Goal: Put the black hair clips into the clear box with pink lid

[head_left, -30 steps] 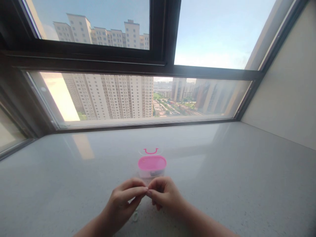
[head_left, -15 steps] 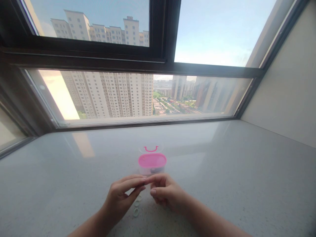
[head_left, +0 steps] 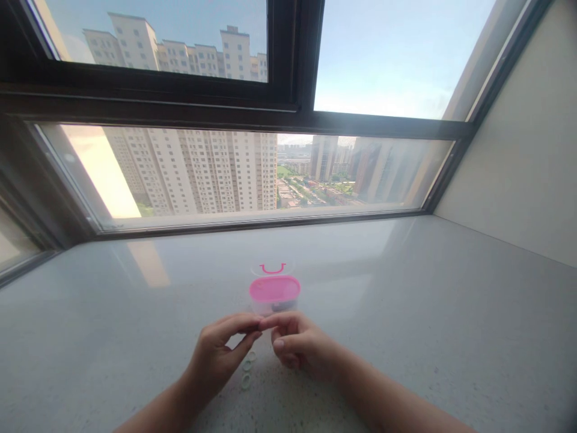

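Note:
My left hand (head_left: pixel 216 358) and my right hand (head_left: pixel 300 344) meet fingertip to fingertip just above the pale stone sill (head_left: pixel 406 313), both pinched closed on something too small to make out. Just beyond them stands a small clear box with a pink oval top (head_left: pixel 274 293) and a pink handle (head_left: pixel 272 268). Under my left fingers lie two small pale rings (head_left: pixel 246 373) on the sill.
A wide dark-framed window (head_left: pixel 252 120) runs along the far edge of the sill, with high-rise buildings outside. A beige wall (head_left: pixel 514 180) closes the right side. A second window pane (head_left: pixel 18 246) sits at the far left.
My hands have risen slightly off the sill and stayed pinched together. The two pale rings under my left hand have come into view. The camera has tilted a little.

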`<state>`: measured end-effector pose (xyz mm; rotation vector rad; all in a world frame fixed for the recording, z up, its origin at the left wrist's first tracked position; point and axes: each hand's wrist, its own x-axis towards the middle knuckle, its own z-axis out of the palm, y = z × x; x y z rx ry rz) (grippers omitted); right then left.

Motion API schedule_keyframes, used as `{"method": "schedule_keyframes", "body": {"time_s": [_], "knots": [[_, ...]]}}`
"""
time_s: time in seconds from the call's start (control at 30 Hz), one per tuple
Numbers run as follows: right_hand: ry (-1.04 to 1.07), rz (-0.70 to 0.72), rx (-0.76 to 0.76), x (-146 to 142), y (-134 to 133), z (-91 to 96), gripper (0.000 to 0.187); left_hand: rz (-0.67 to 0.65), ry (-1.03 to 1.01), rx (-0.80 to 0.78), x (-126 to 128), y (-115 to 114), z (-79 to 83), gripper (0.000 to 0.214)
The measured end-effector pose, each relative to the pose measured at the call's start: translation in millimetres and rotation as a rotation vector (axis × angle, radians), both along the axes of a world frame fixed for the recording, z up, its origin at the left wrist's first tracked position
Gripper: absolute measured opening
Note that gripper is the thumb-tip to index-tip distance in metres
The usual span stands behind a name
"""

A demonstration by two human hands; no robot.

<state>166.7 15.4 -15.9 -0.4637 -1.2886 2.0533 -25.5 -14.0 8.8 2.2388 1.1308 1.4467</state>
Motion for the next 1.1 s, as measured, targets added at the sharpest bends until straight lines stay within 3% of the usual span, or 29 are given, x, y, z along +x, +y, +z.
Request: {"method": "schedule_keyframes", "body": {"time_s": [0.27,0.53,0.6,0.77,0.97,1.1], "knots": [[0.068,-0.009,-0.026,-1.8,-0.5,6.7,0.037,0.001,0.018,-0.012,0.0,0.3,2.6,0.011],[-0.02,0.016,0.066,-2.3,1.5,5.9,0.039,0.188,-0.001,0.069,-13.4,14.0,20.9,0.009],[-0.047,0.049,0.085,-2.3,2.1,5.1,0.039,0.214,0.068,0.083,-16.1,19.3,27.4,0.009],[-0.082,0.137,0.103,-1.1,6.5,2.4,0.044,0.111,0.342,0.062,-11.3,34.2,41.5,0.009],[-0.109,0.181,0.127,0.1,8.5,0.0,0.045,0.137,0.475,-0.044,-0.1,53.2,56.4,0.01],[-0.134,0.211,0.137,1.1,9.3,0.2,0.047,0.21,0.666,-0.215,3.6,62.8,62.6,0.011]]}}
